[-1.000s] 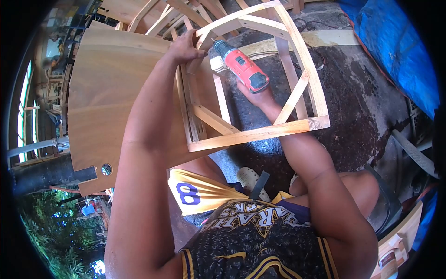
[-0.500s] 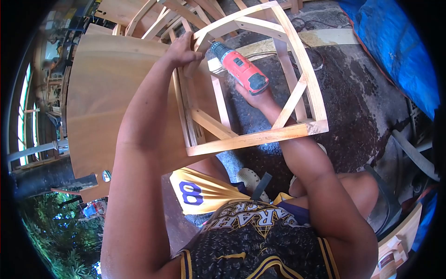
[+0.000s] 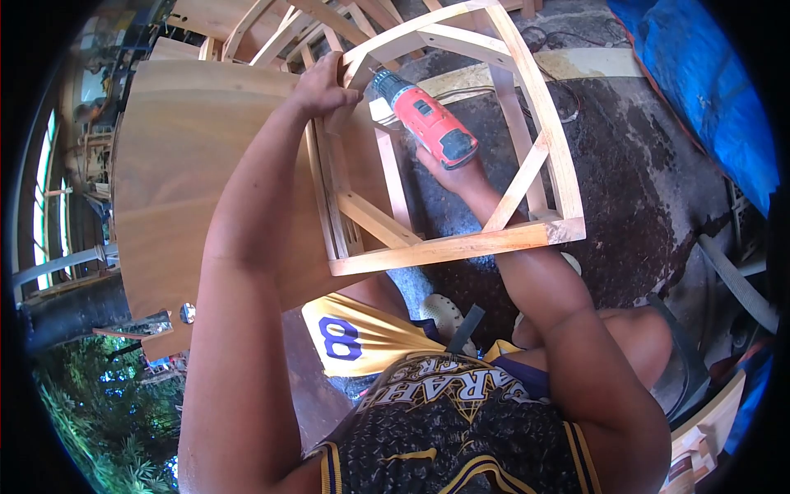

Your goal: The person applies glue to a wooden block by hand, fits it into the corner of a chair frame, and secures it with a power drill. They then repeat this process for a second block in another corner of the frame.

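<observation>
A pale wooden frame [image 3: 461, 244] with diagonal corner braces stands in front of me, up against a wide sheet of plywood [image 3: 206, 156]. My left hand [image 3: 325, 89] grips the frame's upper left corner, its thumb lying over the wood. Through the frame's opening reaches my right hand [image 3: 457, 173], closed on a red and black cordless drill [image 3: 428, 119]. The drill's chuck points up and left at the inner side of the upper left corner brace. Whether the bit touches the wood is hard to make out. The drill's handle is mostly hidden below its body.
More wooden frames and slats [image 3: 329, 29] are stacked at the back. A blue tarpaulin [image 3: 699, 90] hangs at the right, near a grey pipe [image 3: 736, 280]. Cables [image 3: 568, 103] lie on the dark floor. Wood pieces [image 3: 699, 440] sit at the lower right.
The view has shifted very slightly. My hands, the drill and the frame hold nearly the same positions.
</observation>
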`<action>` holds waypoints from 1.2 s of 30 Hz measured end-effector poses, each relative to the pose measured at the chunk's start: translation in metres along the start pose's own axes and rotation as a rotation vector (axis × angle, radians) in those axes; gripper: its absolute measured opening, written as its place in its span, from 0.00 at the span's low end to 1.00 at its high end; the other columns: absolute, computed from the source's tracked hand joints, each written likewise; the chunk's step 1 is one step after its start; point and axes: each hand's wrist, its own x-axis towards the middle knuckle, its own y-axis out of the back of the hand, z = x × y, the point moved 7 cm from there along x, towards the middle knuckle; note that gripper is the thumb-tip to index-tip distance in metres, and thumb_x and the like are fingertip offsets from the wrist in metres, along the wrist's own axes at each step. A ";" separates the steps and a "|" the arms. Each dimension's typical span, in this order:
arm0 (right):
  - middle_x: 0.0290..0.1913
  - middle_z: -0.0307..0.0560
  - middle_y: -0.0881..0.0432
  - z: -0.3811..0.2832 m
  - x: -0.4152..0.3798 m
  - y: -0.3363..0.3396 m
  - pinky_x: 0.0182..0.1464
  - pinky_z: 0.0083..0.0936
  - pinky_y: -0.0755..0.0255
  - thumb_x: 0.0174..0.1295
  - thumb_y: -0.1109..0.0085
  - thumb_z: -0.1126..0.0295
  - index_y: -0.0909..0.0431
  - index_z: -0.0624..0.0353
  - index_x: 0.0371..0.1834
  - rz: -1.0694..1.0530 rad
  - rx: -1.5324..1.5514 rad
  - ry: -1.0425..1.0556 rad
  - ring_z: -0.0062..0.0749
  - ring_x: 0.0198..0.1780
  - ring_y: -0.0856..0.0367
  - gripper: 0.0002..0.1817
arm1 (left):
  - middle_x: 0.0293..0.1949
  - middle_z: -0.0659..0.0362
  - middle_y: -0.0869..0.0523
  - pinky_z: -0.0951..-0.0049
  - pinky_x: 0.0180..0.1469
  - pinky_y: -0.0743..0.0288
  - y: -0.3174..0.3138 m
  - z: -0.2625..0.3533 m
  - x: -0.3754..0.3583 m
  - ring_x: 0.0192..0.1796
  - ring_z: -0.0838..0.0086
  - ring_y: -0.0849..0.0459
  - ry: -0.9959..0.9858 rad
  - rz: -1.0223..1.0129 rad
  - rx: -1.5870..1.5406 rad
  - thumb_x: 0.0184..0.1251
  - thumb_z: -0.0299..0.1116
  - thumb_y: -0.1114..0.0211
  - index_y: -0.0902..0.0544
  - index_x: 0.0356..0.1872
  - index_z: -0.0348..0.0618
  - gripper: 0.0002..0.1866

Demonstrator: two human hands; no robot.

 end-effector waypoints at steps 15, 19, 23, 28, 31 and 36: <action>0.45 0.52 0.18 0.001 0.001 0.002 0.50 0.33 0.25 0.55 0.35 0.67 0.25 0.59 0.52 0.028 0.023 -0.007 0.41 0.47 0.18 0.21 | 0.56 0.45 0.22 0.61 0.63 0.32 -0.003 -0.005 0.001 0.61 0.54 0.25 -0.008 0.025 -0.070 0.40 0.49 0.26 0.31 0.61 0.38 0.45; 0.43 0.50 0.18 0.000 0.002 0.005 0.49 0.33 0.25 0.55 0.35 0.67 0.24 0.58 0.50 0.064 0.038 0.014 0.40 0.46 0.17 0.19 | 0.56 0.44 0.23 0.61 0.64 0.33 -0.001 -0.003 0.002 0.62 0.53 0.27 -0.049 0.063 -0.024 0.40 0.50 0.26 0.31 0.60 0.38 0.44; 0.44 0.50 0.18 -0.003 0.003 0.006 0.49 0.33 0.25 0.56 0.36 0.67 0.24 0.59 0.51 0.088 0.030 0.042 0.40 0.46 0.18 0.19 | 0.56 0.44 0.23 0.60 0.64 0.34 0.000 -0.001 0.001 0.62 0.53 0.27 -0.047 0.041 -0.029 0.41 0.50 0.26 0.31 0.60 0.38 0.44; 0.45 0.51 0.18 0.000 0.004 0.004 0.50 0.33 0.25 0.56 0.36 0.67 0.25 0.59 0.52 0.045 -0.007 -0.001 0.40 0.47 0.18 0.21 | 0.56 0.44 0.23 0.59 0.63 0.33 0.001 0.001 0.000 0.61 0.53 0.26 -0.035 0.039 -0.013 0.41 0.49 0.27 0.30 0.60 0.38 0.43; 0.46 0.51 0.18 0.004 0.003 0.003 0.50 0.33 0.25 0.56 0.35 0.66 0.25 0.59 0.54 0.013 -0.019 -0.037 0.40 0.47 0.18 0.22 | 0.56 0.45 0.22 0.59 0.63 0.32 0.003 0.003 -0.002 0.60 0.52 0.26 -0.061 0.081 -0.031 0.42 0.49 0.27 0.30 0.59 0.38 0.42; 0.47 0.51 0.19 0.007 0.003 -0.001 0.51 0.33 0.25 0.56 0.35 0.66 0.26 0.59 0.55 0.011 -0.019 -0.052 0.40 0.48 0.18 0.23 | 0.55 0.45 0.22 0.59 0.62 0.32 0.002 0.002 0.000 0.60 0.52 0.26 -0.076 0.074 -0.038 0.41 0.49 0.27 0.30 0.59 0.37 0.42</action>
